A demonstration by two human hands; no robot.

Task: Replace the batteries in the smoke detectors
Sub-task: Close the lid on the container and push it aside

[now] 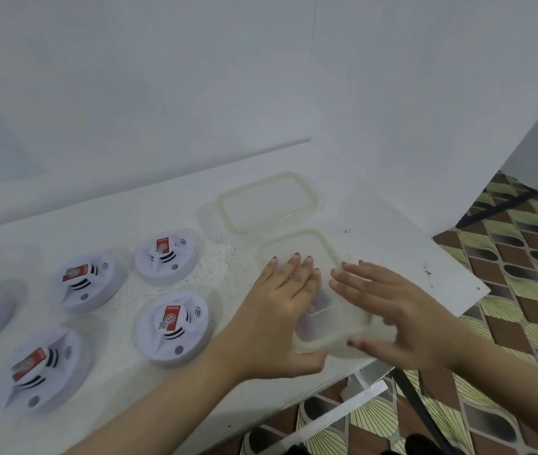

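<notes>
The left forearm (162, 412) and right forearm (507, 369) reach in bare from below. The left grip (280, 310) is palm down, fingers straight, thumb stretched aside. The right grip (402, 316) is flat too, its fingertips just beside the left's.

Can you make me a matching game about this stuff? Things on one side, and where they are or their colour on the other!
Things: 1 lid; 2 box; 3 smoke detectors; 4 floor.
Clues: a brown and yellow pattern; b at the left hand and right hand; c red labels, on the left; d lying alone behind the box.
Pairs: 1-d; 2-b; 3-c; 4-a.
</notes>
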